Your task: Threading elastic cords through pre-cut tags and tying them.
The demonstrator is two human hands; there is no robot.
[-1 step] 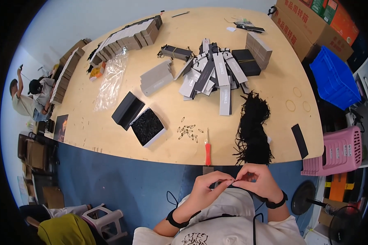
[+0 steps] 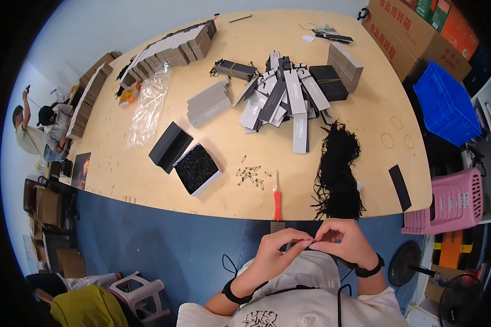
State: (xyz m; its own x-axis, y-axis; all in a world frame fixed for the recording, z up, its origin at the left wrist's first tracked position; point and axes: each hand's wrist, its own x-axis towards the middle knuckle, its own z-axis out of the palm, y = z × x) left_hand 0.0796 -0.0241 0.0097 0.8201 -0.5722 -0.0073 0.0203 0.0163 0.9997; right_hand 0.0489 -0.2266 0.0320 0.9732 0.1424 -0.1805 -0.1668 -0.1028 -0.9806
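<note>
Just off the table's near edge, my left hand (image 2: 281, 252) and my right hand (image 2: 343, 240) meet fingertip to fingertip. Both are closed in a pinch on a thin black cord (image 2: 313, 242), of which only a tiny bit shows. A thick bundle of black cords (image 2: 339, 174) lies on the table beyond my right hand. Ahead of my left hand is a red-handled awl (image 2: 277, 204), its pointed end away from me. Left of the awl, several small metal safety pins (image 2: 249, 175) are scattered. An open box (image 2: 198, 169) full of small black pieces stands farther left.
A heap of grey and black tags (image 2: 286, 98) covers the table's middle, beside a black box (image 2: 328, 83). Grey boxes (image 2: 169, 52) line the far left, near clear plastic (image 2: 150, 109). A black strip (image 2: 400, 188) lies right. A blue crate (image 2: 447, 103) and pink basket (image 2: 455, 201) stand beyond.
</note>
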